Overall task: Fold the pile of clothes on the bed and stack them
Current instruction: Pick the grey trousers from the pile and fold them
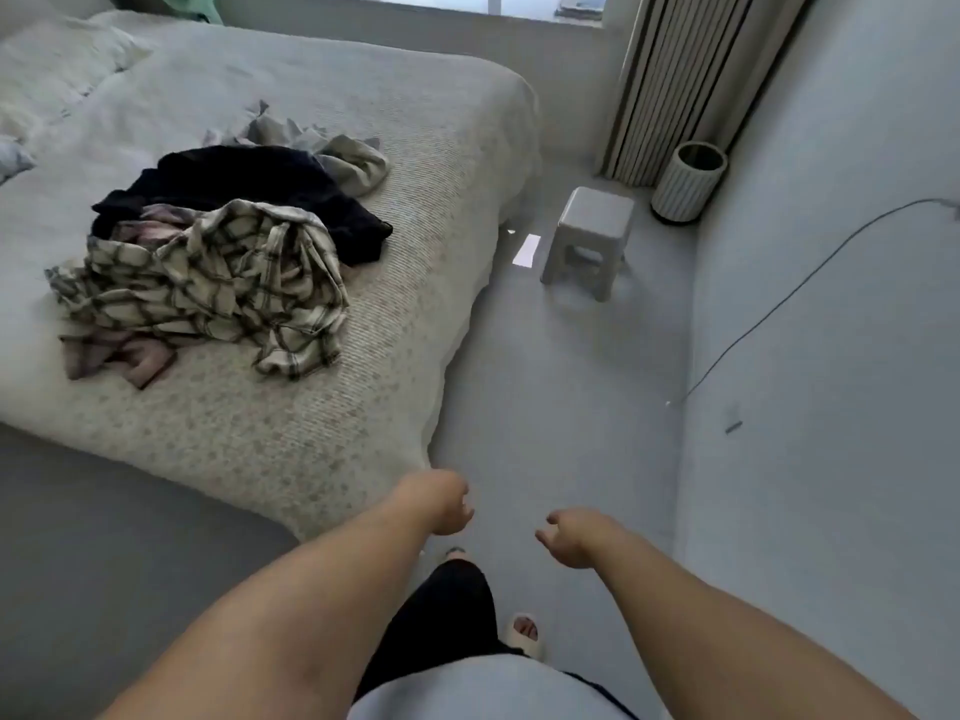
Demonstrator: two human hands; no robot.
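Observation:
A heap of unfolded clothes lies on the bed (322, 418), left of centre. A cream and black plaid shirt (218, 283) is on top at the front. A dark navy garment (249, 184) sits behind it, a pinkish piece (130, 361) pokes out at the front left, and grey clothes (332, 153) lie at the back. My left hand (441, 504) hangs over the floor just past the bed's near corner, fingers loosely curled and holding nothing. My right hand (571, 535) is a little to the right of it, also loosely curled and holding nothing. Both hands are well short of the clothes.
A small grey plastic stool (587, 241) stands on the floor beside the bed. A ribbed cylindrical bin (688, 181) sits by the curtain (691, 70). A cable (779, 309) runs along the right wall. A grey surface (104, 537) adjoins the bed's near edge. Pillows (57, 70) lie far left.

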